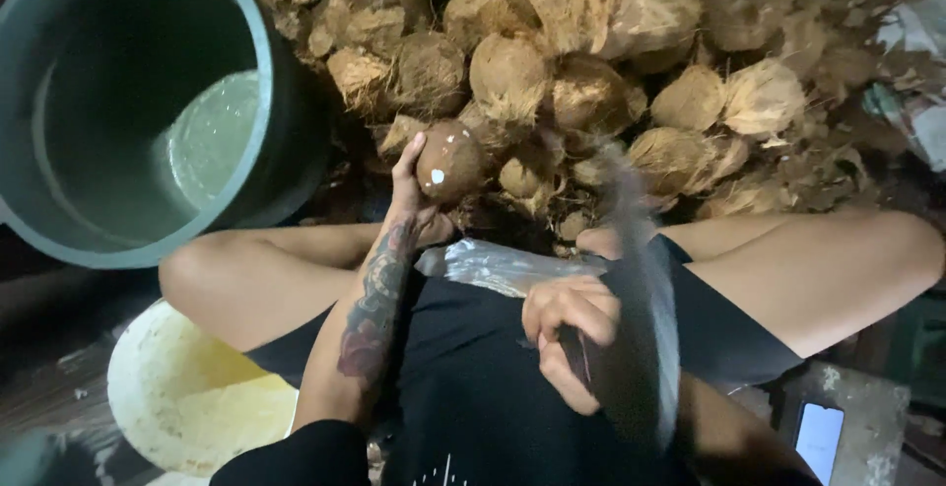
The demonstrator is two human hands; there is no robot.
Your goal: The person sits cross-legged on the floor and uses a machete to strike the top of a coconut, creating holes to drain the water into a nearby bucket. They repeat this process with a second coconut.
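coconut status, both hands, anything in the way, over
Left hand grips the coconut, white chip showing. Right hand grips a big knife, blade blurred. Husk pile right behind the coconut, tub beside it.

Ahead, the heap of husked coconuts [591,82] walls off the front from left to right. The big grey tub [128,102] blocks the left, the pale basin [187,397] sits below it. Only the narrow gap between the bare knees stays passable, partly crossed by the blurred blade [636,299].
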